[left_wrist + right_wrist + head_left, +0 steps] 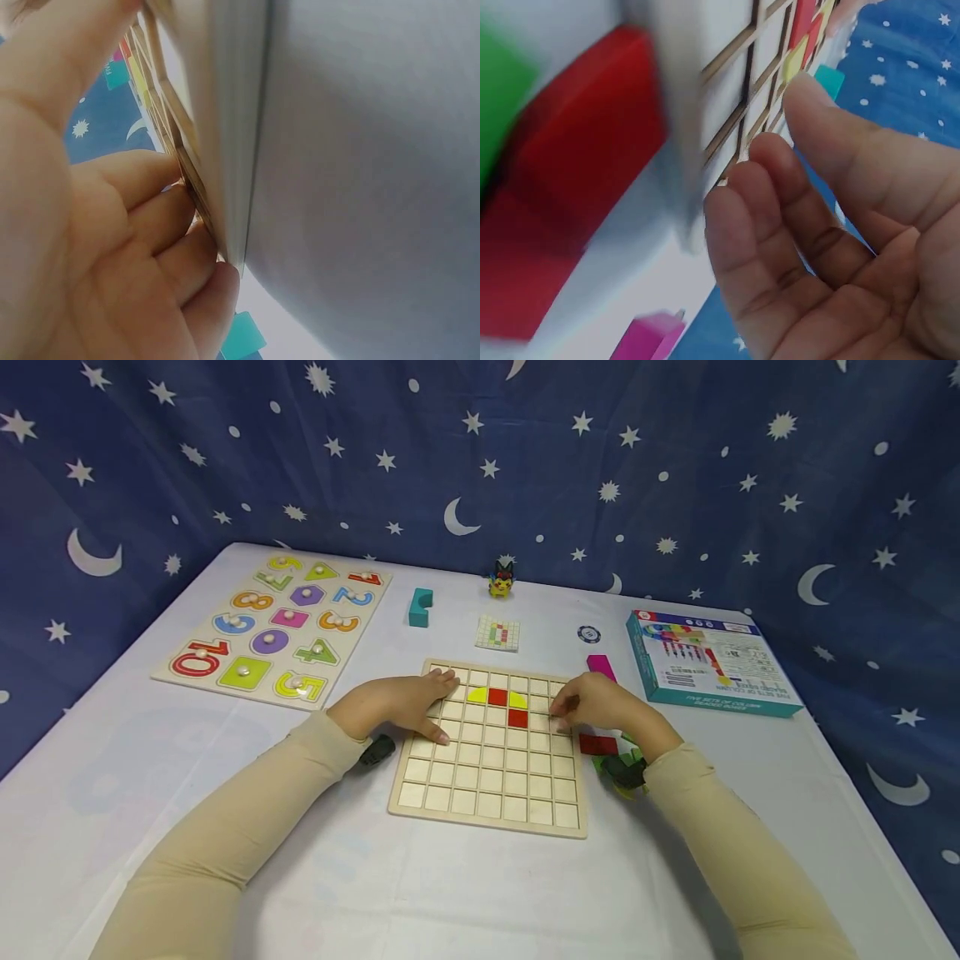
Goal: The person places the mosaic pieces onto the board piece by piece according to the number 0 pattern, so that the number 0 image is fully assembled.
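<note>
1. The square, pale wooden grid board [467, 777] is laid flat on the white tabletop [315, 877], likely for easy reach.
2. Its left side is touched by the spread, loose left grip [405, 703], perhaps so it is held steady.
3. Nothing is seen held in the loosely bent right grip [596, 702] by the right edge.
4. Red square tiles [497, 697] and yellow curved tiles [477, 695] are set in boxes, maybe to stop sliding.

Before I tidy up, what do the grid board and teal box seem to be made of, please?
Grid board: probably wood, pale, matte, judging by its tan frame and brown dividers. Teal box: likely cardboard, smooth, given its printed panels and straight edges.
</note>
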Motion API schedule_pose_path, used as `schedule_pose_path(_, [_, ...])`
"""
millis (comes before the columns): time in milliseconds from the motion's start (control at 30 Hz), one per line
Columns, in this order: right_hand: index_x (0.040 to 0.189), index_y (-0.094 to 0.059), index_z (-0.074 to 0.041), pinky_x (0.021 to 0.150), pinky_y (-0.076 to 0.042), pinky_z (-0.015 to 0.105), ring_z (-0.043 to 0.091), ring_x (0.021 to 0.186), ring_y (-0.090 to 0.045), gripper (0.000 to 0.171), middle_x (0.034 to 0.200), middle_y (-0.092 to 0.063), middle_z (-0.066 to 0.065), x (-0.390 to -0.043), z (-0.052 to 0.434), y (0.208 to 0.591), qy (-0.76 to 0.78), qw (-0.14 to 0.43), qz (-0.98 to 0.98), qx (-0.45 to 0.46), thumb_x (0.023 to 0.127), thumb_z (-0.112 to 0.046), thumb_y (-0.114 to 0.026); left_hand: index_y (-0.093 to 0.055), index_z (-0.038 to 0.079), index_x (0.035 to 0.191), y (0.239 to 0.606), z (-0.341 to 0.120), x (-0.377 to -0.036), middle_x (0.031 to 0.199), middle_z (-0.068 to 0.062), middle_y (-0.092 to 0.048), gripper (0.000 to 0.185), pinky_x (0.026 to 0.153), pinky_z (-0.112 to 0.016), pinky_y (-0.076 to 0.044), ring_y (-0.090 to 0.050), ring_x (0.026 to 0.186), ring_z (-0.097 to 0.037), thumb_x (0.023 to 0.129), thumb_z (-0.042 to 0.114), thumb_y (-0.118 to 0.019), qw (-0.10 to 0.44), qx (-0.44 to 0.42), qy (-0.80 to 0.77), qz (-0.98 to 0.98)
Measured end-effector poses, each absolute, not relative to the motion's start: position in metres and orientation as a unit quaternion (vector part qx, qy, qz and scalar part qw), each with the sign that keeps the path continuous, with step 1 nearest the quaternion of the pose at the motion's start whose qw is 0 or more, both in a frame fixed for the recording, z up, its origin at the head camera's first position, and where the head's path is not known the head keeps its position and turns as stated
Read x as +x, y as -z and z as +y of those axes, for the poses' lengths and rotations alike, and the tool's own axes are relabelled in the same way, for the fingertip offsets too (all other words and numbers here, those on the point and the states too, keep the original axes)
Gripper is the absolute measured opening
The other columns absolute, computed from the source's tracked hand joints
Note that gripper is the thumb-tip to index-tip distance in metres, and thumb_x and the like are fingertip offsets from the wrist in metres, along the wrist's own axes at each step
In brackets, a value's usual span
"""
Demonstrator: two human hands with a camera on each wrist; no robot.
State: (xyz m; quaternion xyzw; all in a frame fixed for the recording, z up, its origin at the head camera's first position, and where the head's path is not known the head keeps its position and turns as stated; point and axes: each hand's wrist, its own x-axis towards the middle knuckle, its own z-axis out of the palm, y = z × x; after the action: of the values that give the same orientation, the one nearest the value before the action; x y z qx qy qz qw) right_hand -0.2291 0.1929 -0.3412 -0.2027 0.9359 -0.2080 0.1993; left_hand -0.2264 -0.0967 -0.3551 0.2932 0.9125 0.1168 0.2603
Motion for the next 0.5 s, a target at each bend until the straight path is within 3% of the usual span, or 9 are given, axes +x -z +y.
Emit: schedule_pose_path(500, [0.097, -0.071, -0.004, 0.075, -0.051, 0.033, 0.018, 0.081, -0.056, 0.020, 0.090, -0.066, 0.006, -0.216, 0.246, 0.341, 0.193, 0.269, 0.934, -0.136, 0.078, -0.003, -0.068, -0.012, 0.002, 0.147, 0.356, -0.096, -0.227, 0.154, -0.014, -0.005, 0.098, 0.115, -0.044, -0.010, -0.003, 0.142, -0.029, 0.078, 0.043, -0.069, 0.262, 0.293, -0.116, 0.912])
